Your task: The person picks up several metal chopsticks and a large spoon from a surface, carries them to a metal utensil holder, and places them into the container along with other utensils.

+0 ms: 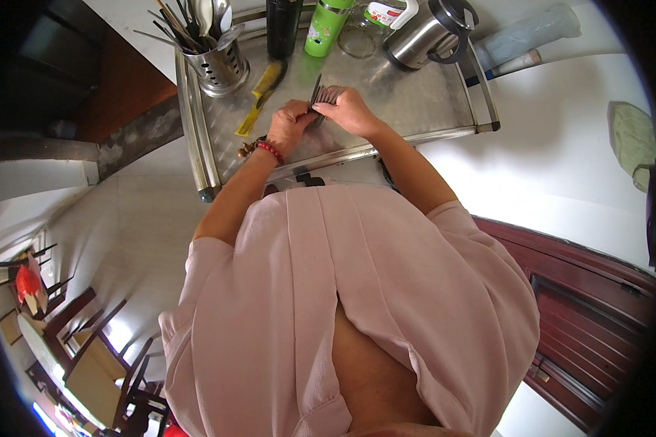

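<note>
Both my hands meet above the front half of a stainless steel cart top. My left hand, with a red bead bracelet at the wrist, pinches one end of a small bunch of thin dark sticks, too small to identify surely. The fingers of my right hand close on the other side of the same bunch. A yellow comb-like brush with dark bristles lies to the left of my hands. Brown beads show beside my left wrist.
Along the cart's back stand a perforated steel utensil holder, a black bottle, a green bottle, a clear glass jar and a steel kettle. Metal rails edge the cart. A white wall rises at the right; chairs stand far left.
</note>
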### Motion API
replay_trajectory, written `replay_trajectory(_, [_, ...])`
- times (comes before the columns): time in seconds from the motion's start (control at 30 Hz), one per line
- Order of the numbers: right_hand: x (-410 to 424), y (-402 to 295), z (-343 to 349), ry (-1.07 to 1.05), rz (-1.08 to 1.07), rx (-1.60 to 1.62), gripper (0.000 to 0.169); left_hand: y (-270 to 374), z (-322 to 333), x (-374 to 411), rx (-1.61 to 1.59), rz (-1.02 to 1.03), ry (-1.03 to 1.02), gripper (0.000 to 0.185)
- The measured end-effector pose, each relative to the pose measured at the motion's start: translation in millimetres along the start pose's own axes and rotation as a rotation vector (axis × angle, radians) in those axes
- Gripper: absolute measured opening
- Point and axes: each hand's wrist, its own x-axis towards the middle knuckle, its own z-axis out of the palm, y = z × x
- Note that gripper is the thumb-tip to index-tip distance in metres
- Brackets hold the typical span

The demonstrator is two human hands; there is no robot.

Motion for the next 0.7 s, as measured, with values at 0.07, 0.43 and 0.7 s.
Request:
replay_trajectory(0.07, [-2, -7, 0, 0.001, 0.044, 0.029, 0.011, 2, -2, 1, 0.013, 0.039, 0.009, 0.013])
replay_trajectory(0.43, [-3, 8, 3, 0.09, -0.076, 0.094, 0.007, 6, 0, -4, 0.031, 0.025, 0.043, 0.013])
replay_trajectory(0.7, [-2, 4, 1, 0.033, -0.005, 0.02, 0.008, -4, 5, -6, 0.034, -0.023, 0.035, 0.014])
